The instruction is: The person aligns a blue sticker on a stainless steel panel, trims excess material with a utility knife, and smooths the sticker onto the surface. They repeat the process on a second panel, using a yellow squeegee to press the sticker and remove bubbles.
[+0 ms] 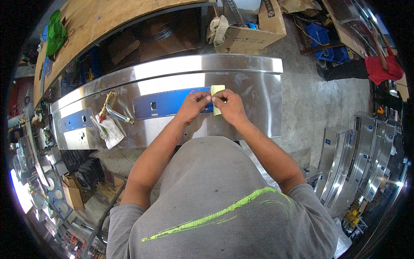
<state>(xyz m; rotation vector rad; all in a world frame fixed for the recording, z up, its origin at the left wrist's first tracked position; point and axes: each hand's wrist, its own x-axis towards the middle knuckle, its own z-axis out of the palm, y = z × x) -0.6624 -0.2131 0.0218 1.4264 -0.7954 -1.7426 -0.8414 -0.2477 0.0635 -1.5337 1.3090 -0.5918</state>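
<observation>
A long blue panel label (166,102) lies along the front of a brushed stainless steel panel (241,82). Across the label's right end stands a pale yellow strip of paper (217,89). My left hand (193,107) is closed, its thumb and finger pinched at the strip's left edge, over the label. Fingertip to fingertip with it, my right hand (229,107) pinches the strip from the right. The exact grip is partly hidden by the fingers. Left of the label rest a brass valve with a bent metal tube (116,113) and a white rag (113,133).
A smaller blue label (75,122) is on the steel's left end. Behind stand a wooden bench (116,17) and a cardboard box (250,38) with a cloth glove (218,30) over its edge. Steel housings (332,159) stand at right. Another person (353,71) is at far right.
</observation>
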